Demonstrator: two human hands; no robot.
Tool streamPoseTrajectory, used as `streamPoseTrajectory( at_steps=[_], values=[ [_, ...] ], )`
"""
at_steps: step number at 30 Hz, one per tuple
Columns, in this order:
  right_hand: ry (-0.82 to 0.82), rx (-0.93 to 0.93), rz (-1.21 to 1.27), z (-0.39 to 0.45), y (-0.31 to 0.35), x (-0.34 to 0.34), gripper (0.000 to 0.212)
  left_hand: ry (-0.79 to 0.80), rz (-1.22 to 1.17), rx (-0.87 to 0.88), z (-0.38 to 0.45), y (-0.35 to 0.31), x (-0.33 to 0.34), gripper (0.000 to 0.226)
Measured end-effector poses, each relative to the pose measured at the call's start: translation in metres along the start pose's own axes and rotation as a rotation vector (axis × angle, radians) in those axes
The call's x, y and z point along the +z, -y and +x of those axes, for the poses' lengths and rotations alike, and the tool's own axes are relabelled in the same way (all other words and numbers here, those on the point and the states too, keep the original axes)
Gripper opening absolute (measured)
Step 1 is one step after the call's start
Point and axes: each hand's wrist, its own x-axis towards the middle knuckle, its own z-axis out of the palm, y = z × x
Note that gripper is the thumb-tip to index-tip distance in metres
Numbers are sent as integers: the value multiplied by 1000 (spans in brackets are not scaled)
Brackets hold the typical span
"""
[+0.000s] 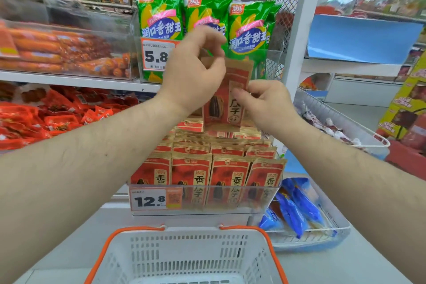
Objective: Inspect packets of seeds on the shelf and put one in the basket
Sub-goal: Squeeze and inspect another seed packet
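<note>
Basket [184,253] before seed packets [207,182] (sausages [57,53] upper left).

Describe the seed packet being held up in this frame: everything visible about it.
The held seed packet is a flat pouch, kraft-brown at its edges with a red front panel, a dark striped sunflower-seed picture and a tan strip of Chinese characters. It looks like paper, and hangs upright above the tray of matching packets. The left hand pinches its top edge; the right hand pinches its right side. It is lifted clear of the shelf stock, well above the basket.
</note>
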Motion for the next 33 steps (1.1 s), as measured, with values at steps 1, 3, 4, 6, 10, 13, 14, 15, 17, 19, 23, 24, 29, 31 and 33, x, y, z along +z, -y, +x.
streamPoseTrajectory(
  at_steps=[1,3,4,6,10,13,14,15,17,19,23,24,29,31,33],
  values=[
    [-26,0,65,-3,6,-1,31,-34,-71,-86,5,-5,-2,23],
    [-50,42,233,-9,18,-4,36,-16,-254,-290,9,-16,-5,14],
    [-58,77,313,-14,23,-6,39,25,-340,-387,7,-20,-5,8],
    [-52,156,403,-26,29,-8,42,91,-438,-528,-5,-26,-2,21],
    [13,299,488,-57,29,-1,44,118,-645,-744,-50,-28,3,29],
    [20,389,510,-78,20,15,48,131,-648,-877,-85,-25,3,31],
    [10,409,506,-83,16,20,49,140,-668,-917,-95,-25,2,31],
    [0,429,503,-89,13,25,50,152,-692,-949,-105,-25,1,32],
    [0,468,483,-98,5,35,57,170,-710,-1000,-121,-25,1,35],
    [10,483,442,-107,0,42,64,177,-681,-1010,-135,-23,0,37],
    [54,529,418,-122,-8,51,65,185,-649,-1052,-157,-14,-5,37],
    [61,528,393,-126,-11,53,63,195,-655,-1070,-162,-12,-7,36],
    [104,535,318,-138,-16,59,63,219,-694,-1155,-177,-7,-11,37],
    [123,580,370,-139,-16,61,62,202,-714,-1193,-178,-6,-10,38],
    [139,622,407,-139,-17,63,60,178,-746,-1227,-178,-4,-10,38]
  ],
)
